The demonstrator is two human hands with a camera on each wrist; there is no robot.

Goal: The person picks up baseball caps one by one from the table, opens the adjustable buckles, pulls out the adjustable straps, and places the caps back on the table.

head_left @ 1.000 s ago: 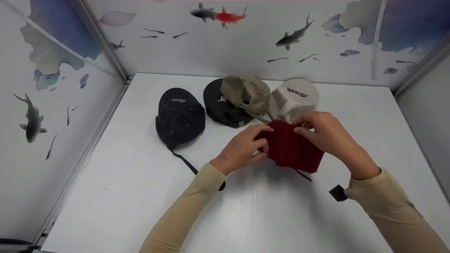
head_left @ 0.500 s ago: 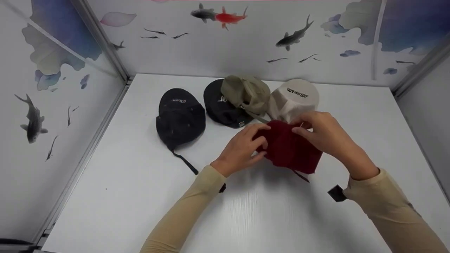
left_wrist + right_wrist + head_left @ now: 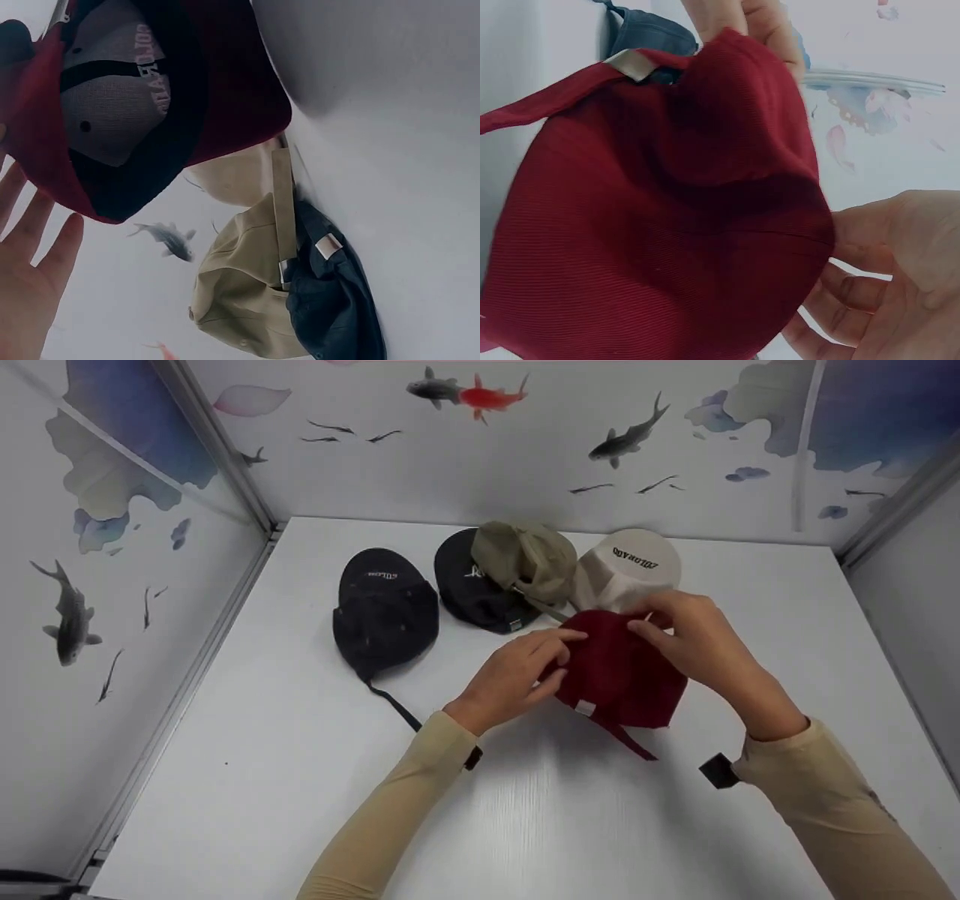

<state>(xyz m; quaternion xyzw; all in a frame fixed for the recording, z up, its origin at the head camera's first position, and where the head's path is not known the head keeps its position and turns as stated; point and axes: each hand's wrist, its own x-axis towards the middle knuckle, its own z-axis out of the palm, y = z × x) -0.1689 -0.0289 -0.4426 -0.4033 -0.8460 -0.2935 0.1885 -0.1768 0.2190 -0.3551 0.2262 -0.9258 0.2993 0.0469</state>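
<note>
A dark red cap (image 3: 622, 675) is held up over the table by both hands. My left hand (image 3: 517, 671) grips its left side, with the index finger lying along the fabric. My right hand (image 3: 690, 637) pinches its upper right part between thumb and fingers. The cap's back strap (image 3: 628, 741) hangs loose below, beside a small light buckle (image 3: 585, 707). In the left wrist view, the cap's inside shows a pale lining (image 3: 112, 97) with lettering. The crown, creased inward, fills much of the right wrist view, with the right hand's fingers (image 3: 847, 296) partly behind it.
Behind the red cap lie a cream cap (image 3: 634, 566) and an olive cap (image 3: 540, 559), the latter overlapping a black cap (image 3: 469, 592). A dark navy cap (image 3: 386, 615) with a trailing strap lies left on the white table (image 3: 247, 810). Printed panels enclose the sides and back.
The red cap has turned in my hands, so its buckle and more of its strap now show. My left fingers have shifted slightly along its edge. The other caps have not moved.
</note>
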